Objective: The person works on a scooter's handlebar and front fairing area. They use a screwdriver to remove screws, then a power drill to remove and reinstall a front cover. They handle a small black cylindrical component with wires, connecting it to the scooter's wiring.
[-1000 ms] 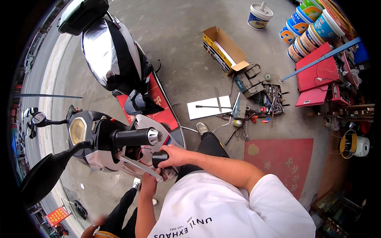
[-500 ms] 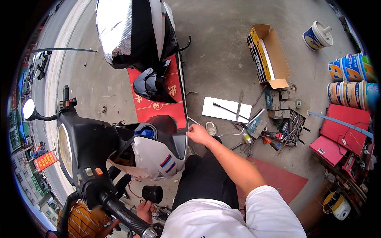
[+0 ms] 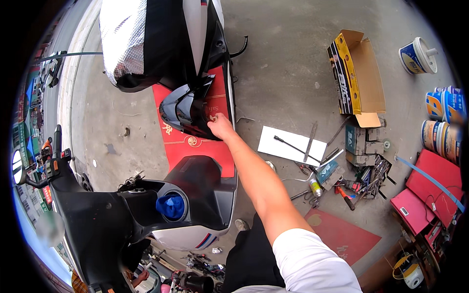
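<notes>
A glossy black curved plastic panel (image 3: 183,107) lies on the red mat (image 3: 199,153) covering the scooter's footboard. My right hand (image 3: 221,127) reaches across to the panel's right end, its fingers bent and closed at the edge; the fingertips are partly hidden. My left hand does not show. The scooter's black inner front cover (image 3: 195,173) stands nearer to me, with a blue cloth (image 3: 170,206) stuffed into a round pocket. Farther off is the seat, under a silver and black cover (image 3: 124,41).
Right of the scooter, a white board (image 3: 279,143) carries a long black tool. Beyond lie scattered hand tools (image 3: 369,173), an open carton (image 3: 366,78), paint buckets (image 3: 435,139) and a red toolbox (image 3: 437,176). At lower left, a co-worker's hand (image 3: 140,278) shows beside the scooter's front.
My right hand has moved from the near right edge of the footboard forward to the black panel. The view has shifted, so the handlebar sits farther left and lower.
</notes>
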A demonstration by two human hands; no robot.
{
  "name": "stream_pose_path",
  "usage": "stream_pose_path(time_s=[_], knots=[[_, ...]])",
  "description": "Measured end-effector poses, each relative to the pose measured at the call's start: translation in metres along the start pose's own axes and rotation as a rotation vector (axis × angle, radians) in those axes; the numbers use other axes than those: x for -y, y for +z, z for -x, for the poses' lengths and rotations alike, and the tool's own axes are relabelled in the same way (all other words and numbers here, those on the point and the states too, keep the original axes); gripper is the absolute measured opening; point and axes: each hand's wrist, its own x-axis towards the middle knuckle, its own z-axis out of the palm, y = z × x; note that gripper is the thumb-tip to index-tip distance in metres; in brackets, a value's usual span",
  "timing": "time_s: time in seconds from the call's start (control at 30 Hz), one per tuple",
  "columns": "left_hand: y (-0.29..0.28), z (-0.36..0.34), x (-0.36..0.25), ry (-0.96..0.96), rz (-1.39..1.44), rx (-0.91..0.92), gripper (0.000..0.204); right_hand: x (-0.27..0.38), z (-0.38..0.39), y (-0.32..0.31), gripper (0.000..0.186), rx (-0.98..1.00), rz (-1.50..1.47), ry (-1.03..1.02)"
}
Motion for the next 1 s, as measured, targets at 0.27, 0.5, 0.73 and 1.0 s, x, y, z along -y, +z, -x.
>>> stream_pose_path(time_s=[0.27, 0.5, 0.73, 1.0], knots=[[-0.008, 0.013, 0.019, -0.072, -0.081, -0.059, 0.017, 0.041, -0.019, 0.046, 0.064, -0.093, -0.045, -0.059], [0.011, 0.02, 0.017, -0.106, -0.076, -0.09, 0.024, 0.015, 0.065, 0.039, 0.033, 0.49, 0.284, -0.359], [0.001, 0.021, 0.002, -0.029, 0.068, -0.151, 0.017, 0.085, -0.097, 0.026, 0.04, -0.193, 1.354, -1.007], [-0.015, 0.03, 0.016, -0.147, 0.232, -0.157, 0.022, 0.068, -0.077, -0.004, 0.036, -0.069, 1.449, -1.247]])
